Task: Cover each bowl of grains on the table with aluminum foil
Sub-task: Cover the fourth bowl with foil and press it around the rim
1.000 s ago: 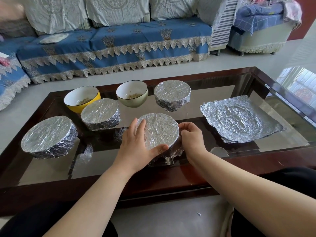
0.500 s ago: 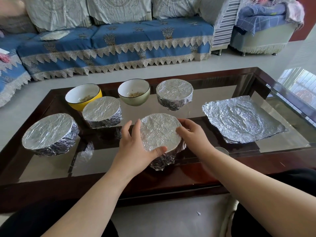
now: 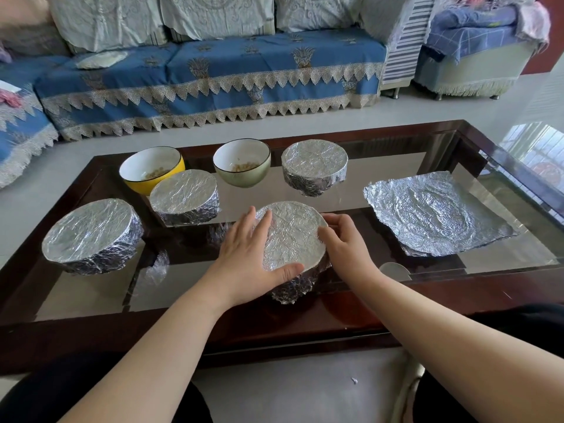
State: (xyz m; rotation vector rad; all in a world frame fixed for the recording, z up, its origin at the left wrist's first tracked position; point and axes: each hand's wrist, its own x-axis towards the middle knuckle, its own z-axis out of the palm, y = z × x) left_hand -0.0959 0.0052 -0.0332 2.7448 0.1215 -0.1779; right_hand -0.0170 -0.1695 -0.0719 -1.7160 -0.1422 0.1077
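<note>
Nearly done sealing the fourth bowl. Near edge of glass-topped table (image 3: 457, 166): foil-wrapped bowl (image 3: 293, 239) in front, centred. Left hand (image 3: 247, 257) spread flat on its left side, thumb curled under near rim. Right hand (image 3: 345, 242) cupped on right rim, fingers bent, pressing foil down. Three more wrapped bowls (image 3: 91, 233) behind and left. Yellow bowl (image 3: 152, 170) and green bowl (image 3: 241, 163) at back, grains uncovered. Crumpled spare foil sheet (image 3: 436, 212) lying flat to right. Next, probably: let go, lay that sheet over an open bowl.
</note>
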